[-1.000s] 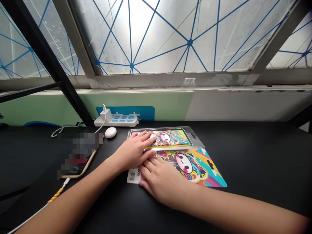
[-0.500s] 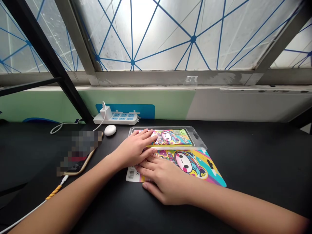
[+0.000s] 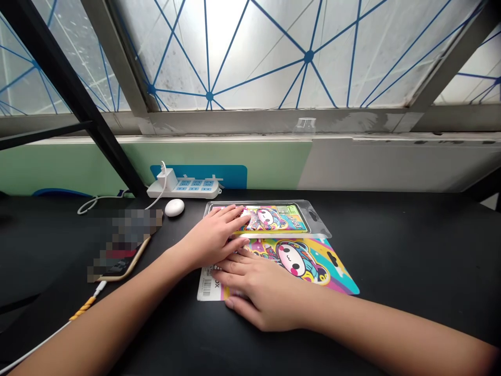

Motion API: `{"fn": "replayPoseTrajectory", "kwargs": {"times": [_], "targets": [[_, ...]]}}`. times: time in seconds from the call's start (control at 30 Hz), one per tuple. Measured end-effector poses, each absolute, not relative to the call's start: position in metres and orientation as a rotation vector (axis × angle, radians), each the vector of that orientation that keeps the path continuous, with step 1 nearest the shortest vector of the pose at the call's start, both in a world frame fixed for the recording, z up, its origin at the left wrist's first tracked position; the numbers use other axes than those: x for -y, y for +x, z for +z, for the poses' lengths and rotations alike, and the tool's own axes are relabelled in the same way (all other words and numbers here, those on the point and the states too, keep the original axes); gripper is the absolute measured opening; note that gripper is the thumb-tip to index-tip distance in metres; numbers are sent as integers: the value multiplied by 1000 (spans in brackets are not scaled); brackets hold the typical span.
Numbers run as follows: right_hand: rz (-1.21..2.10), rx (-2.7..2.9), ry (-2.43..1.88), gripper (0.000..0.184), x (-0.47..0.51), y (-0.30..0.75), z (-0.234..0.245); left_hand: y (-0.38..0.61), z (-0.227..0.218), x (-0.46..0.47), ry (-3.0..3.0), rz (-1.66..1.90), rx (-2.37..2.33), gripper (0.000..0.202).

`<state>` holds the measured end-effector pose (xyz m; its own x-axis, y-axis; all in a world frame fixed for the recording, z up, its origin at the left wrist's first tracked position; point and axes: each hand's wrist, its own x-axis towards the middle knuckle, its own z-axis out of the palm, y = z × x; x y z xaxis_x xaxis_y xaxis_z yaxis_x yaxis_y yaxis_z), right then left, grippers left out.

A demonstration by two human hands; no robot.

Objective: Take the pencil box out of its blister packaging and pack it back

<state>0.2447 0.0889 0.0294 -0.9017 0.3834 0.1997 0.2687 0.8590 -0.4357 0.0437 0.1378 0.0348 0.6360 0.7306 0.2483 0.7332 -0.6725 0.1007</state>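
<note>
My left hand (image 3: 217, 234) lies flat with its fingers stretched over the left part of a clear plastic blister tray (image 3: 319, 228). Inside the tray sits a colourful pack (image 3: 270, 218) printed with a white-faced cartoon character. Just nearer to me, my right hand (image 3: 258, 287) rests palm down, fingers out, on a bright printed backing card (image 3: 336, 274). The card carries the same character, a hanger hole and a barcode at its left end. My two hands touch or nearly touch at the fingers. They hide the left and lower middle of the card.
On the left lies a phone (image 3: 135, 259), partly blurred out, with a white charging cable (image 3: 50, 334). A small white rounded case (image 3: 174, 208) and a power strip (image 3: 195, 188) stand near the wall. A black slanted post (image 3: 97, 136) rises at the left, before the window.
The card's left end has swung slightly toward me, uncovering more of the barcode end. My right hand has shifted a little left with it. The whole view has moved slightly.
</note>
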Motion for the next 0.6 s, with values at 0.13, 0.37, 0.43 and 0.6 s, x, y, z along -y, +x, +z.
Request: {"fn": "replayPoseTrajectory", "kwargs": {"times": [0.13,0.37,0.43,0.6], "targets": [[554,2787,-519,50,-97,240,27,46,35,-136,-2822,-456,1284,50],[284,2812,-409,46,-104,230,21,47,36,-136,-2829,-530,1347,43],[157,2795,-343,42,-104,229,19,47,36,-137,-2837,-546,1350,42],[-117,2753,-181,37,-104,229,14,48,36,-138,-2835,-568,1355,42]]}}
